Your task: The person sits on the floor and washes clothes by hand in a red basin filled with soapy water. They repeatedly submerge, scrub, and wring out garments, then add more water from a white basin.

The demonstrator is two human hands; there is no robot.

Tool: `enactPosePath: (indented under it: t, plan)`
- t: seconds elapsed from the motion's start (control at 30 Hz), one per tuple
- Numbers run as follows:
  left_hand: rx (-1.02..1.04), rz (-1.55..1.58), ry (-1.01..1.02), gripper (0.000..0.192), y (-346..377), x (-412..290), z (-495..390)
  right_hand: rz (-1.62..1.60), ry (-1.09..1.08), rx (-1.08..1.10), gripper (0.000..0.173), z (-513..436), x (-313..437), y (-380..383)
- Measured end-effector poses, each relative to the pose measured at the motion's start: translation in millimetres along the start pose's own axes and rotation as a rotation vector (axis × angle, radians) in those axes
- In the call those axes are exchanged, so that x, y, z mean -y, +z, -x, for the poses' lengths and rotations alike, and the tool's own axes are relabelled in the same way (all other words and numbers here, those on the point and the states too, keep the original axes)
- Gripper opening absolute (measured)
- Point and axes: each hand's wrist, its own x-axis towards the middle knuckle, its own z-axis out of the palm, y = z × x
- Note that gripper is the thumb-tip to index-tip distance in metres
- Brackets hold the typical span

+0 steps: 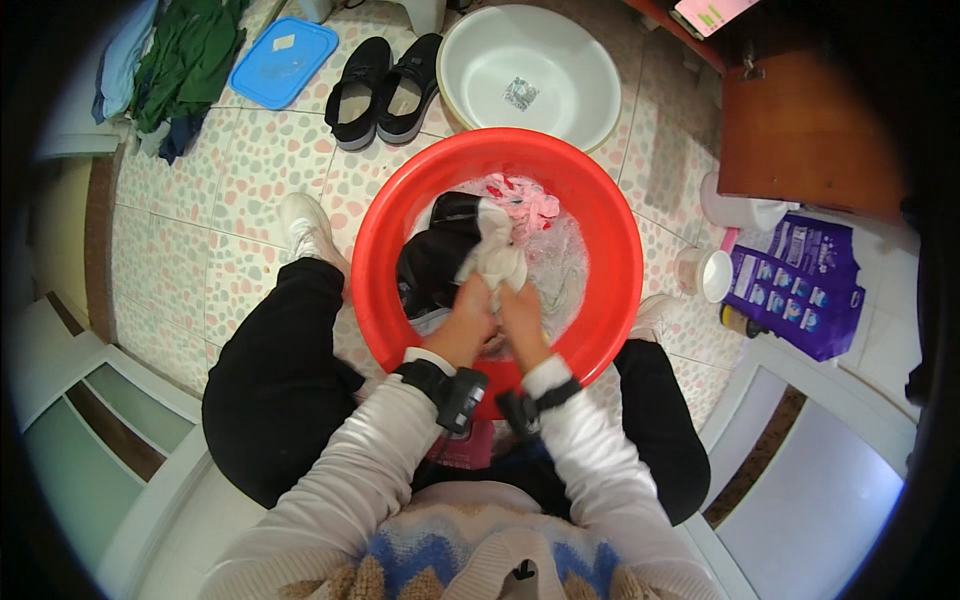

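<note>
Both my hands are over a red plastic basin (375, 195) of sudsy water. My left hand (466, 322) and my right hand (523, 319) grip a wet off-white cloth (496, 251) between them, close together and slightly blurred. Black clothing (435, 262) lies in the basin to the left of the cloth. A pink and red cloth (529, 204) lies at the basin's far side, in the foam. More pale fabric (562, 289) is partly under the suds at the right. The fingertips are hidden by the hands and the cloth.
Behind the basin stand a white basin (555, 52) and black shoes (360, 97). A blue plastic lid (283, 64) and a pile of clothes (180, 67) are at the far left. At the right are a white tub (701, 274), a purple package (795, 285) and an open wooden cabinet door (810, 135).
</note>
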Motion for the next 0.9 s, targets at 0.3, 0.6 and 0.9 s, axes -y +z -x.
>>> enactPosePath:
  t: [0.3, 0.6, 0.9]
  plan:
    - [-0.058, 0.115, -0.141, 0.036, 15.9, 21.6, 1.2, 0.044, -0.100, -0.070, 0.025, -22.6, 20.8, -8.0]
    - [-0.009, 0.122, -0.271, 0.034, 13.6, 18.4, 5.2, -0.037, 0.164, 0.016, 0.034, -25.1, 35.9, -12.5]
    - [0.404, 0.340, -0.303, 0.029, -9.3, 2.7, -6.7, 0.196, -0.097, -0.037, 0.034, 15.8, 6.4, -2.0]
